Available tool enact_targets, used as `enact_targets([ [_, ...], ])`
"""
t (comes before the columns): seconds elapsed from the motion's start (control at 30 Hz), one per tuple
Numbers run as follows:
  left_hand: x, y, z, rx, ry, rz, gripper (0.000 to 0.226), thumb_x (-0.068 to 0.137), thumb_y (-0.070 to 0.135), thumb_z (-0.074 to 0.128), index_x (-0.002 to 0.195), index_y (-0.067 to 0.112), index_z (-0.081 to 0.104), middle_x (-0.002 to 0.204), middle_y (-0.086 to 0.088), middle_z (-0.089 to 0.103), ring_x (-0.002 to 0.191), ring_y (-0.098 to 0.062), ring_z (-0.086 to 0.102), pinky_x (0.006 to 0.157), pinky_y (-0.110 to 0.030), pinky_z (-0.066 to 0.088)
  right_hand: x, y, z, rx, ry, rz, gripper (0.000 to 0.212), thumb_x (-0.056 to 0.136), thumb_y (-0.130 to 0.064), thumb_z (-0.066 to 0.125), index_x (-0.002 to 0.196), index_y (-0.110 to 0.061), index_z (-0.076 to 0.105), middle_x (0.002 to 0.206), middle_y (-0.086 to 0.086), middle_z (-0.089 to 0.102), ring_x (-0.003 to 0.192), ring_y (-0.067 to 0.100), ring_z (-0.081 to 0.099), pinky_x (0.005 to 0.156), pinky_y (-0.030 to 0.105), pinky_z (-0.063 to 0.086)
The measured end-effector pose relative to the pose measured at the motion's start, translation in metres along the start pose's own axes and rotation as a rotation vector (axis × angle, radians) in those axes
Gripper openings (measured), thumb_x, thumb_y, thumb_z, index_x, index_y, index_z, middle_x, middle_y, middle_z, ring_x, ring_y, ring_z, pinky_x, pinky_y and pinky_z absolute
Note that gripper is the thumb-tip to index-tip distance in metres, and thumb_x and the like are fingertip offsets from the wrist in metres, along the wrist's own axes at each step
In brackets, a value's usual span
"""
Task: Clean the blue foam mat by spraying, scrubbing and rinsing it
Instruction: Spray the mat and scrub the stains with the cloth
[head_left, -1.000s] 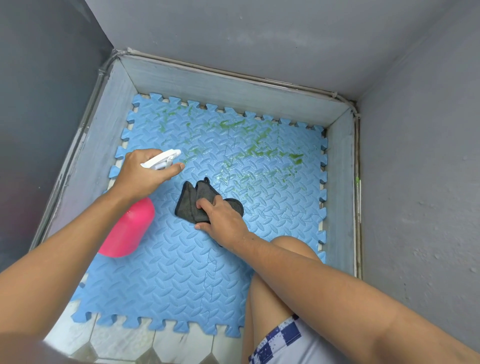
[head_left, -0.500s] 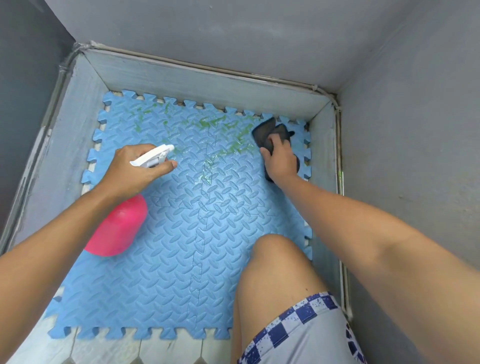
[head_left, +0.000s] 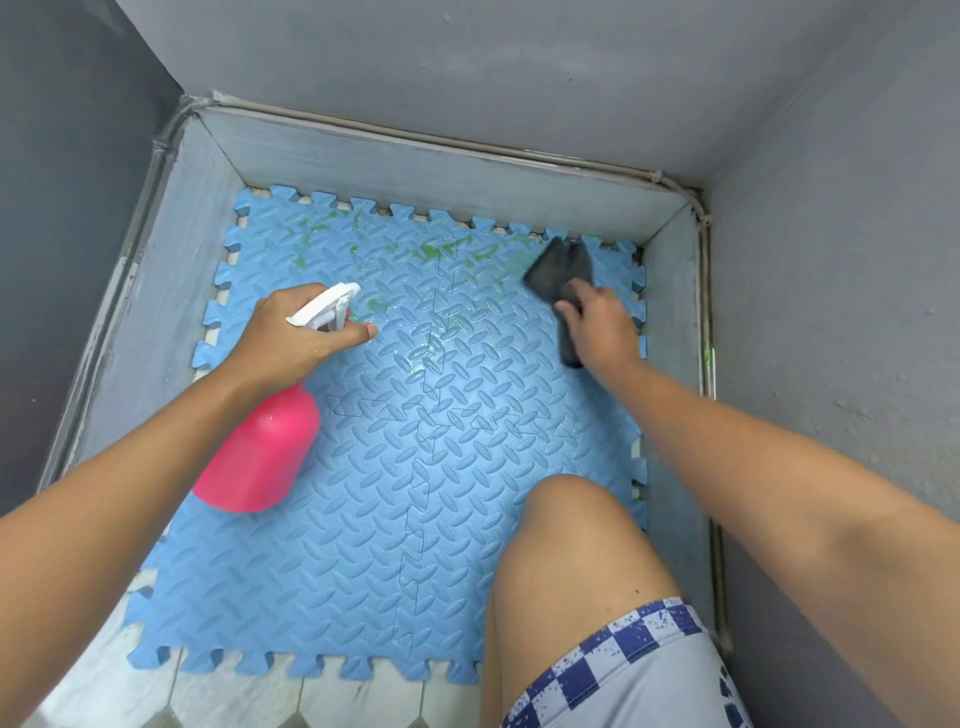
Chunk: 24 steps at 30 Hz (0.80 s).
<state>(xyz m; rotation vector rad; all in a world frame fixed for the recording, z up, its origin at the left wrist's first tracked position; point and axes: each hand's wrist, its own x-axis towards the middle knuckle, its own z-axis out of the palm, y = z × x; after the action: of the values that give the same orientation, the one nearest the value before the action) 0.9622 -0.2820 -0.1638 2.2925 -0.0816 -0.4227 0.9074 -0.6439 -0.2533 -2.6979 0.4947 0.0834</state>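
— Where's the cloth (head_left: 558, 267) now?
— At the mat's (head_left: 415, 493) far right corner; a second ago it sat mid-mat. The right hand (head_left: 602, 322) presses it down; blur hides whether the fingers curl round it.
— The left hand (head_left: 291, 338)?
— Grips the bottle (head_left: 260, 457) near the left edge.
— Progress?
— The right-side green is gone. Smears (head_left: 431, 252) remain along the far edge, so I'd say scrubbing continues.
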Motion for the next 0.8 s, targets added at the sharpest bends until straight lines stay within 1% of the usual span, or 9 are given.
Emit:
enact_targets([
  [0.07, -0.002, 0.0, 0.002, -0.033, 0.0, -0.02, 0.036, 0.081, 0.038, 0.081, 0.069, 0.006, 0.069, 0.059, -0.005, 0.065, 0.049, -0.005, 0.05, 0.059, -0.026, 0.039, 0.021, 0.017, -0.01, -0.071, 0.02, 0.078, 0.037, 0.103, -0.034, 0.051, 0.134, -0.014, 0.055, 0.115, 0.022, 0.059, 0.099, 0.039, 0.062, 0.086, 0.044, 0.051],
  [0.17, -0.002, -0.001, 0.005, -0.033, 0.077, -0.05, 0.042, 0.083, 0.039, 0.078, 0.067, 0.001, 0.066, 0.055, -0.014, 0.063, 0.039, -0.007, 0.045, 0.05, -0.024, 0.037, 0.043, 0.026, -0.017, -0.111, 0.004, 0.156, 0.041, 0.104, -0.03, 0.049, 0.14, -0.012, 0.053, 0.125, 0.028, 0.057, 0.109, 0.045, 0.059, 0.093, 0.045, 0.049],
  [0.23, 0.003, -0.004, 0.001, -0.058, 0.132, -0.07, 0.043, 0.08, 0.043, 0.077, 0.07, 0.003, 0.067, 0.061, -0.017, 0.067, 0.046, -0.013, 0.049, 0.053, -0.026, 0.041, 0.05, 0.027, -0.017, -0.107, -0.003, 0.188, 0.043, 0.103, -0.031, 0.049, 0.143, -0.014, 0.051, 0.13, 0.028, 0.055, 0.114, 0.044, 0.057, 0.098, 0.045, 0.046],
  [0.33, 0.01, -0.01, -0.01, -0.064, 0.115, -0.088, 0.039, 0.077, 0.049, 0.077, 0.076, 0.01, 0.071, 0.07, -0.01, 0.071, 0.059, -0.02, 0.057, 0.065, -0.036, 0.05, 0.05, 0.027, -0.015, -0.105, -0.009, 0.2, 0.045, 0.104, -0.031, 0.049, 0.145, -0.015, 0.05, 0.132, 0.027, 0.053, 0.117, 0.044, 0.055, 0.102, 0.045, 0.044],
  [0.47, 0.003, -0.018, -0.007, -0.049, 0.148, -0.109, 0.048, 0.077, 0.051, 0.075, 0.064, 0.006, 0.065, 0.059, -0.015, 0.066, 0.048, -0.02, 0.052, 0.057, -0.033, 0.046, 0.05, 0.028, -0.011, -0.095, -0.001, 0.215, 0.05, 0.104, -0.035, 0.048, 0.15, -0.016, 0.044, 0.139, 0.026, 0.048, 0.121, 0.044, 0.053, 0.105, 0.045, 0.042],
  [0.53, -0.002, -0.024, -0.005, 0.002, 0.171, -0.113, 0.051, 0.076, 0.053, 0.076, 0.068, 0.004, 0.062, 0.062, -0.018, 0.065, 0.052, -0.028, 0.054, 0.056, -0.037, 0.047, 0.05, 0.022, -0.007, -0.08, 0.022, 0.22, 0.053, 0.104, -0.037, 0.046, 0.152, -0.017, 0.041, 0.144, 0.025, 0.043, 0.125, 0.044, 0.051, 0.107, 0.046, 0.04],
  [0.6, -0.008, -0.03, -0.007, 0.062, 0.18, -0.093, 0.05, 0.078, 0.049, 0.077, 0.07, 0.003, 0.06, 0.065, -0.018, 0.062, 0.06, -0.031, 0.054, 0.061, -0.037, 0.044, 0.052, -0.001, 0.002, -0.074, 0.04, 0.213, 0.054, 0.104, -0.039, 0.044, 0.153, -0.017, 0.039, 0.144, 0.024, 0.042, 0.124, 0.045, 0.052, 0.104, 0.046, 0.042],
  [0.7, -0.017, -0.04, -0.021, 0.094, 0.237, -0.079, 0.047, 0.082, 0.04, 0.079, 0.072, 0.002, 0.055, 0.068, -0.019, 0.055, 0.06, -0.019, 0.045, 0.07, -0.035, 0.041, 0.05, -0.068, 0.027, -0.042, 0.03, 0.118, 0.051, 0.104, -0.038, 0.044, 0.15, -0.017, 0.042, 0.138, 0.02, 0.046, 0.113, 0.043, 0.06, 0.093, 0.044, 0.049],
  [0.8, -0.023, -0.059, -0.036, 0.03, 0.313, -0.13, 0.048, 0.078, 0.045, 0.08, 0.075, 0.002, 0.057, 0.074, -0.022, 0.06, 0.07, -0.035, 0.058, 0.078, -0.044, 0.053, 0.028, -0.148, 0.062, -0.029, -0.055, -0.144, 0.05, 0.102, -0.039, 0.049, 0.149, -0.021, 0.045, 0.132, 0.016, 0.052, 0.103, 0.035, 0.064, 0.082, 0.039, 0.051],
])
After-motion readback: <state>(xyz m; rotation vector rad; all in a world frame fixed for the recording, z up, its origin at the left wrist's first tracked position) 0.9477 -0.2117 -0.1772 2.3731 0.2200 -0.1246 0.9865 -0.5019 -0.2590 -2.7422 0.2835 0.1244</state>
